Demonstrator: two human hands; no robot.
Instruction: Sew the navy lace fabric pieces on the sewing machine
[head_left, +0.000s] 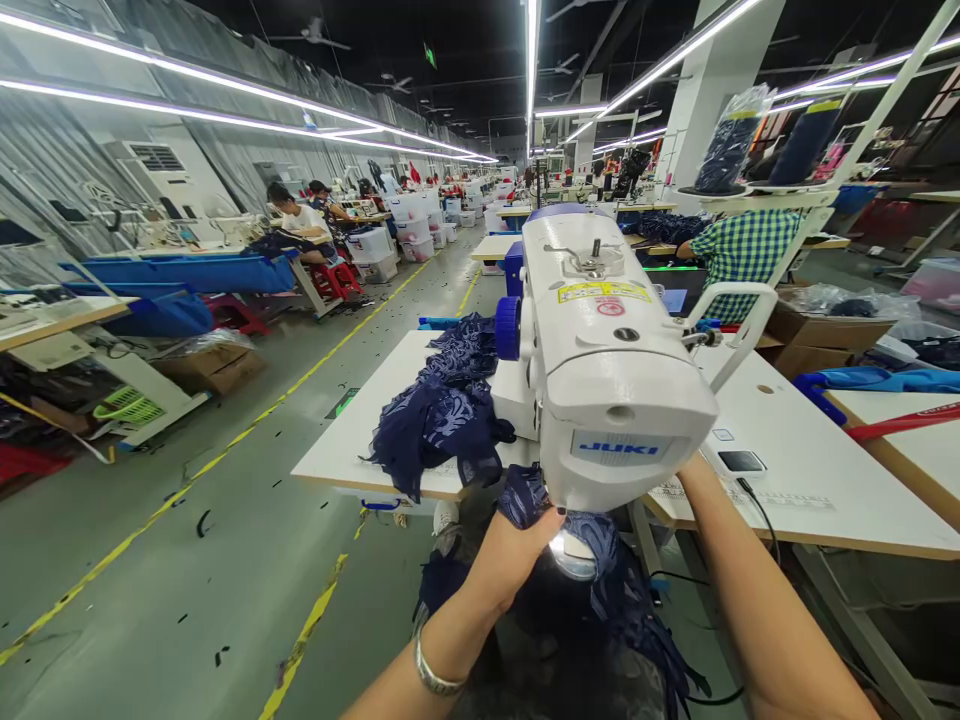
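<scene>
A white sewing machine (600,340) marked JUKI fills the middle of the view. My left hand (514,550), with a silver band on its wrist, is closed on navy patterned lace fabric (525,495) at the lower end of the machine head. Its thumb lies on top, near the lit needle area. More of this fabric drapes over the machine's rounded arm and hangs down to the right. My right forearm reaches up behind the machine head, which hides the hand and its fingers. A pile of navy lace fabric (442,410) lies left of the machine.
The white tabletop (780,440) carries a small device (741,462) with a cable at right. Two navy thread cones (802,145) stand on a rack above. A co-worker in a checked shirt (742,260) sits beyond. Yellow floor lines (315,610) run along the aisle at left.
</scene>
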